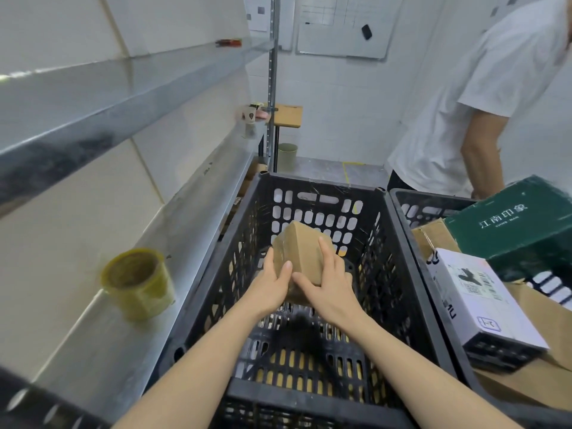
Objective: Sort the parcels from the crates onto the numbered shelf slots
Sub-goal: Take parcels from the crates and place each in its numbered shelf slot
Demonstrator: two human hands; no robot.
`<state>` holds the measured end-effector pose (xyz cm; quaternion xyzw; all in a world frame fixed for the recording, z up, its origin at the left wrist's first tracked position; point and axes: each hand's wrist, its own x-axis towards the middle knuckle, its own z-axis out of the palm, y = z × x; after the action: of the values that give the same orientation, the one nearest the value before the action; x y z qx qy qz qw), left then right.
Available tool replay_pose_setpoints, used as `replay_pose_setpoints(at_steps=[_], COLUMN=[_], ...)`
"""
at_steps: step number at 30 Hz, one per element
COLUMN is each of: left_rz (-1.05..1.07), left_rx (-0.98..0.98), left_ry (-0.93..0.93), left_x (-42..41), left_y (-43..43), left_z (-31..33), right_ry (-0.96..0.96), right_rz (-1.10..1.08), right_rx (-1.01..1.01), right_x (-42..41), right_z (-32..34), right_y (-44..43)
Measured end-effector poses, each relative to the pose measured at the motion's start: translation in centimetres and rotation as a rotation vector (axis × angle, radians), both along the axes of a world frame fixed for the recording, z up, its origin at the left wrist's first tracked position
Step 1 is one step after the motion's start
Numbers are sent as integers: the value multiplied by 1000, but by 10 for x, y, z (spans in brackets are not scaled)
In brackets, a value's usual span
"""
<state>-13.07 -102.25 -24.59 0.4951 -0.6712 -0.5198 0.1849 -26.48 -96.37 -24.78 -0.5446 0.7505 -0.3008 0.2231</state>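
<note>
Steel shelf unit (185, 212) runs along the left, near to far, two levels in view. Black perforated crate (387, 243) sits center, tight against the shelf's edge. A second black crate (402, 205) touches it on the right. Another person in a white T-shirt (464, 103) stands far right, bent over that second crate. Whiteboard (340, 35) on the far wall has a ruled grid; the writing is too small to read.

Right crate load:
- flat brown cardboard (541, 351) underneath
- dark green box (510, 230) on top at the far side, pale print "江南印象", smaller Latin line under it not legible
- white box (476, 298) nearer, with a shipping label with barcode, text unreadable

Brown parcel (306, 249) is inside the center crate, tilted on a corner, clear tape on its left face. Can't tell if it touches the crate floor. It's the only parcel I can see in that crate.

Left hand (274, 286) grasps the parcel's near-left side, thumb on the upper face. Right hand (328, 283) grasps the near-right side, index finger laid up along the top.

Yellowish tape roll (139, 283) stands on the lower shelf, near left. Paper cup (248, 115) with a dark logo is at the shelf's far end.
</note>
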Motion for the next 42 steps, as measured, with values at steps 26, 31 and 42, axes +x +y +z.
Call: replay_pose_setpoints(at_steps=[26, 31, 42], left_rz=[20, 81, 107], left_rx=[73, 50, 172], left_ry=[173, -18, 32], left_x=[-5, -2, -4], left_y=[-3, -2, -8], left_z=[4, -2, -5], right_ry=[-199, -250, -312], right_rz=[-80, -49, -95], right_rx=[-36, -37, -47], right_x=[-5, -4, -8], right_z=[10, 10, 9], right_y=[-2, -2, -4])
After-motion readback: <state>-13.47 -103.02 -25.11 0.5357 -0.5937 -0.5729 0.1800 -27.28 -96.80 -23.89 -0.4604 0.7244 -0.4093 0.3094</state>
